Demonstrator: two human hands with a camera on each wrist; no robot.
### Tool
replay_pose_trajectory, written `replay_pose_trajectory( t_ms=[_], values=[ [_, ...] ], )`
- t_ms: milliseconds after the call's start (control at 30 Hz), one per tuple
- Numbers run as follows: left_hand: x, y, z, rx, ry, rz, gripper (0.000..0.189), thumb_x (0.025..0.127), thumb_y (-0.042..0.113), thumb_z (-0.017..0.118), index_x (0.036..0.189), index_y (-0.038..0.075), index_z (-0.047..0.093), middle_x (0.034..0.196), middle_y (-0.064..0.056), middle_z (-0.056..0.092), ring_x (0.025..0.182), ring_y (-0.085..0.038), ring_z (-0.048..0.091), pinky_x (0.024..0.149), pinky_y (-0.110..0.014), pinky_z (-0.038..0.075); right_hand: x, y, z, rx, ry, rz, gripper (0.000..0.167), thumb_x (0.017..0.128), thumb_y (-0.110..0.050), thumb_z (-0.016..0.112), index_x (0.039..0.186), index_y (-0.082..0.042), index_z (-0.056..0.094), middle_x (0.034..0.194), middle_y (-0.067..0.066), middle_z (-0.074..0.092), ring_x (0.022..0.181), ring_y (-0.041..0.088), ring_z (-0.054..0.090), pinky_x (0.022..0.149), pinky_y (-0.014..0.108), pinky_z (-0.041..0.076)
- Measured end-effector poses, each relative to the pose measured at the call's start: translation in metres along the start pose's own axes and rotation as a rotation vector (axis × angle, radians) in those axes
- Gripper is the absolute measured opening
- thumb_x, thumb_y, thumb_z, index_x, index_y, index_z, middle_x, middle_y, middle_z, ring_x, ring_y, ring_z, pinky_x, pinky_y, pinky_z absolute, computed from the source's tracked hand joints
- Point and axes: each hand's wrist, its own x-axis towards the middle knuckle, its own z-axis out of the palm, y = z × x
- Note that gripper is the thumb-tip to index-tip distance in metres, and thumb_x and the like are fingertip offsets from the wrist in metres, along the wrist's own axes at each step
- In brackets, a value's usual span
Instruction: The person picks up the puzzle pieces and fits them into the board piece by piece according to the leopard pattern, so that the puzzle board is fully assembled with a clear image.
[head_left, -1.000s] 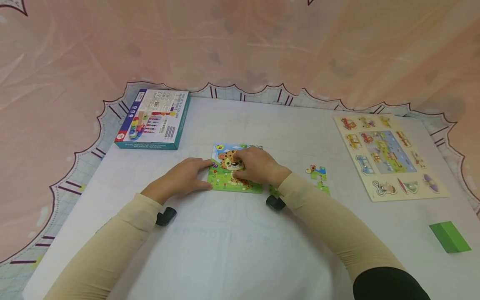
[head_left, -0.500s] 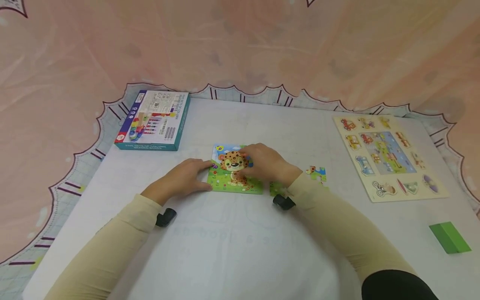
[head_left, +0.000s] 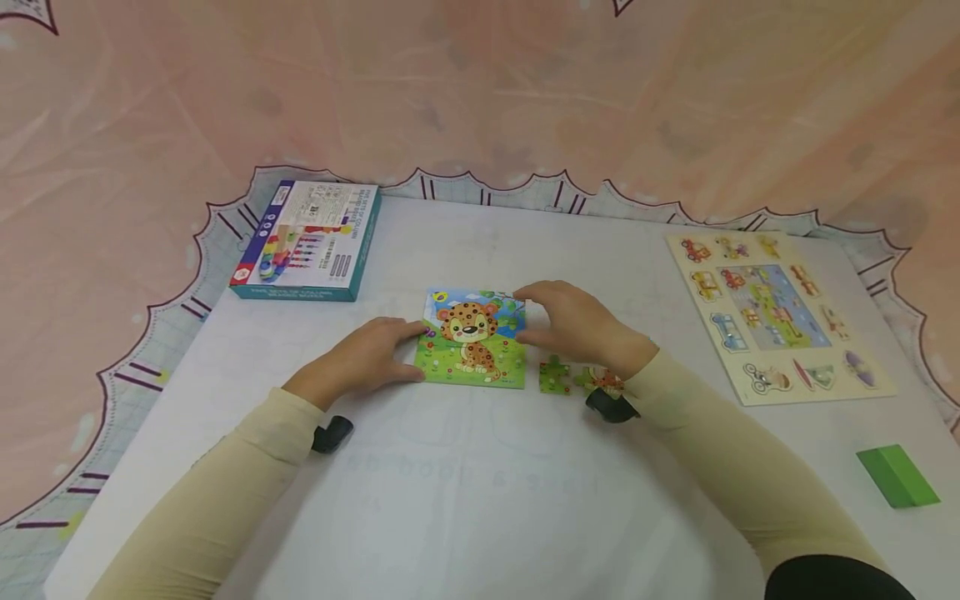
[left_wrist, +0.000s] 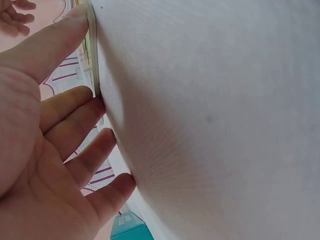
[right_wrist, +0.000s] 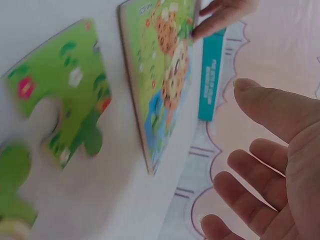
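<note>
A square leopard picture puzzle [head_left: 471, 340] with a green and blue background lies flat on the white table. My left hand [head_left: 358, 357] rests at its left side; in the left wrist view the thumb [left_wrist: 55, 42] touches the board's edge and the fingers are spread. Just beyond the right edge is my right hand [head_left: 588, 327], thumb and fingers apart, holding nothing in the right wrist view. Two loose jigsaw pieces lie right of the board: a green one [head_left: 555, 377] and one with leopard spots [head_left: 604, 380], partly covered by the right wrist.
At the back left lies a boxed toy set [head_left: 307, 240] with a teal side. A wooden picture board [head_left: 776, 317] with vehicle and toy shapes lies at the right. A green block [head_left: 898, 476] is near the right edge. A patterned curtain [head_left: 480, 92] hangs behind the table.
My right hand has moved right, off the leopard's face and past the puzzle's upper right part, leaving the whole picture in sight. The left hand has stayed at the left edge.
</note>
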Motion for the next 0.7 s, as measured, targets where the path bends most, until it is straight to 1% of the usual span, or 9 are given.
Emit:
replay_pose_trajectory(
  t_ms=[167,300,433,567,700],
  values=[
    [0.000,0.000,0.000,0.001,-0.001,-0.003,0.077,0.086,0.032,0.081,0.151,0.009,0.046,0.151,-0.019,0.045,0.142,-0.040,0.035,0.116,-0.054,0.030,-0.012,0.013,-0.005,-0.003,0.011,0.033,0.062,0.092,-0.031,0.074,0.143,-0.004,0.053,0.146,0.014,0.052,0.135,0.034,0.045,0.113,0.050,0.036],
    [0.000,0.000,0.000,-0.001,0.005,0.000,0.077,0.086,0.032,0.081,0.151,0.009,0.046,0.151,-0.020,0.045,0.142,-0.040,0.035,0.116,-0.054,0.030,-0.022,0.025,-0.008,-0.008,0.023,0.068,0.061,0.091,-0.029,0.074,0.143,-0.003,0.053,0.144,0.016,0.053,0.130,0.034,0.049,0.111,0.051,0.038],
    [0.000,0.000,-0.001,0.002,0.006,0.002,0.076,0.087,0.032,0.080,0.151,0.009,0.046,0.151,-0.020,0.045,0.142,-0.041,0.034,0.116,-0.055,0.029,-0.031,0.036,-0.008,0.014,0.022,0.114,0.060,0.092,-0.028,0.074,0.142,-0.003,0.054,0.142,0.017,0.054,0.127,0.035,0.051,0.110,0.052,0.040],
    [0.000,0.000,-0.001,-0.004,-0.002,-0.002,0.076,0.087,0.032,0.080,0.151,0.009,0.046,0.151,-0.019,0.045,0.142,-0.040,0.034,0.116,-0.054,0.030,-0.041,0.047,-0.006,0.037,0.009,0.160,0.059,0.092,-0.029,0.073,0.142,-0.004,0.054,0.141,0.018,0.054,0.128,0.036,0.050,0.109,0.054,0.040],
    [-0.001,0.001,-0.001,-0.005,-0.006,-0.003,0.076,0.087,0.032,0.080,0.151,0.009,0.046,0.150,-0.019,0.045,0.142,-0.039,0.035,0.116,-0.054,0.030,-0.051,0.059,-0.005,0.044,0.002,0.176,0.057,0.093,-0.028,0.072,0.141,-0.002,0.055,0.140,0.020,0.055,0.126,0.037,0.052,0.107,0.056,0.041]
  ],
)
